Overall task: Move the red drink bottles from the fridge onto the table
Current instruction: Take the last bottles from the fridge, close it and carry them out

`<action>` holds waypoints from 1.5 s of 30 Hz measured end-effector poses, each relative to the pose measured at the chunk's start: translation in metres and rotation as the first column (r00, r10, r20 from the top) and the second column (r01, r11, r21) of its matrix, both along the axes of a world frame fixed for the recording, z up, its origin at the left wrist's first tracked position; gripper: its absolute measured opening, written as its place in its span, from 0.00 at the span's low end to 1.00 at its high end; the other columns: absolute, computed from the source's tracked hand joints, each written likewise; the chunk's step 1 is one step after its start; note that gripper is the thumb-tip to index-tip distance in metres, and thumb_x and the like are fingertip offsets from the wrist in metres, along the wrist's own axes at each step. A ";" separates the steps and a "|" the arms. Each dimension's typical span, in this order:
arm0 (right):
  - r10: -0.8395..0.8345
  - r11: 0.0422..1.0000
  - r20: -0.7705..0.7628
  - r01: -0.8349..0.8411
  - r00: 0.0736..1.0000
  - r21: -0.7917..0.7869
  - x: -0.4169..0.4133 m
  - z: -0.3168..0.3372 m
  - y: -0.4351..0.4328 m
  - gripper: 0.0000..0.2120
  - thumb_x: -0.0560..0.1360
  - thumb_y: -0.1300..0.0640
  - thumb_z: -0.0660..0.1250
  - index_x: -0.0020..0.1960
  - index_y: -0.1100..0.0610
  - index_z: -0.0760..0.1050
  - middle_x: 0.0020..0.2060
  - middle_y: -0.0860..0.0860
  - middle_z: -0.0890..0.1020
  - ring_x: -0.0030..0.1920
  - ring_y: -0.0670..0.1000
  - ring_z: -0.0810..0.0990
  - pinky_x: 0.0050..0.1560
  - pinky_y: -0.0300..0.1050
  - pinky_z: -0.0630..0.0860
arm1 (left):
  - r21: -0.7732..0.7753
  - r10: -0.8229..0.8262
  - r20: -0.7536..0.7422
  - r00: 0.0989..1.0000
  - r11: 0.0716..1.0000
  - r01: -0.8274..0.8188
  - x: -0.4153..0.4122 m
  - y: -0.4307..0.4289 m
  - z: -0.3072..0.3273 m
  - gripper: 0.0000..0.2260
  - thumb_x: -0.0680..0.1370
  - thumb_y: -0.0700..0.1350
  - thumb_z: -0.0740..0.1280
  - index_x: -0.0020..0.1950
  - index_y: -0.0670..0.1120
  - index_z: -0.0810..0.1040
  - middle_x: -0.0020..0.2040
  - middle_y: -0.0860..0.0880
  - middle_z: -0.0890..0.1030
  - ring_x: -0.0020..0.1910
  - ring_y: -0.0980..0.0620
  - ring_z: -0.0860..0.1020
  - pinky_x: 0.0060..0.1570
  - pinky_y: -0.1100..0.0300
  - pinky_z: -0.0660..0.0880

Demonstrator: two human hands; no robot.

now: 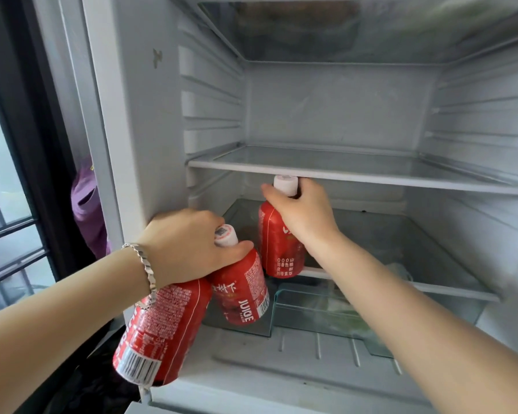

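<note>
While I am reaching into the open fridge [341, 109] with both hands, bottle look: each is showing a glossy red wrapper covered in white print.
Bottle count: three, two in my left hand and one in my right.
Near bottle [159, 327]: hanging tilted in front of the fridge's left front edge, its neck hidden under my palm.
Middle bottle [243, 294]: leaning against the near bottle, at the mouth of the lower compartment.
Far bottle [277, 246]: standing upright at the front left of the lower glass shelf [416, 249]. I cannot tell whether its base is touching the glass.
Left hand [186, 243]: my fingers are curling round both necks together, and my thumb is pressing across the middle bottle's shoulder.
Right hand [302, 210]: my fingers are wrapping the far bottle's neck just below its cap.
Caps: two white ones are showing, the middle cap [225, 234] with a dark square code on top and the far cap [286, 185] just under the upper glass shelf [356, 171].
Writing: "JUICE" is running in white capitals along the middle bottle, beside Chinese characters. "000" and more characters are showing on the far bottle. The fine print is too small to read.
Barcodes: two, one near the base of the near bottle and one on the middle bottle.
Drawer [311, 306]: one clear bin is sitting below the lower shelf.
Bracelet [145, 264]: one silver band is circling my left wrist.
Beside the fridge: a purple cloth [86, 204] and a barred window [3, 189].
</note>
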State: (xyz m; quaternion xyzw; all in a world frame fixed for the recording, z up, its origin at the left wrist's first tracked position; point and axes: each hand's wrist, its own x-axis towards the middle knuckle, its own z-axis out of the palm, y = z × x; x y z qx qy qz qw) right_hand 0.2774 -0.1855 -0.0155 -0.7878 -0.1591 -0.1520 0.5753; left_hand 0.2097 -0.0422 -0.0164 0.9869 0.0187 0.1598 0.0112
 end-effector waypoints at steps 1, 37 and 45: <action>-0.005 0.999 0.033 0.007 0.999 -0.049 -0.002 0.000 -0.001 0.12 0.74 0.50 0.68 0.36 0.52 0.70 0.34 0.48 0.78 0.35 0.46 0.77 0.33 0.37 0.69 | 0.009 0.001 0.004 1.000 1.000 -0.001 -0.001 0.000 0.000 0.23 0.70 0.71 0.55 0.40 0.53 0.74 0.34 0.57 0.75 0.33 0.59 0.74 0.34 0.64 0.70; -0.390 0.500 0.173 0.366 0.905 -0.785 -0.294 -0.038 -0.078 0.13 0.72 0.46 0.65 0.39 0.56 0.72 0.37 0.50 0.77 0.40 0.53 0.77 0.38 0.41 0.70 | 0.083 -0.378 -0.040 0.925 0.921 0.381 -0.237 -0.028 -0.043 0.21 0.73 0.69 0.54 0.44 0.53 0.73 0.37 0.57 0.75 0.37 0.57 0.75 0.40 0.65 0.73; -0.665 0.284 0.247 0.545 0.705 -0.789 -0.433 -0.020 -0.186 0.14 0.71 0.43 0.65 0.46 0.54 0.77 0.46 0.52 0.82 0.46 0.54 0.81 0.41 0.42 0.74 | 0.041 -0.626 -0.025 0.779 0.778 0.626 -0.320 -0.115 -0.031 0.20 0.73 0.69 0.55 0.38 0.53 0.69 0.36 0.56 0.74 0.36 0.56 0.74 0.39 0.65 0.71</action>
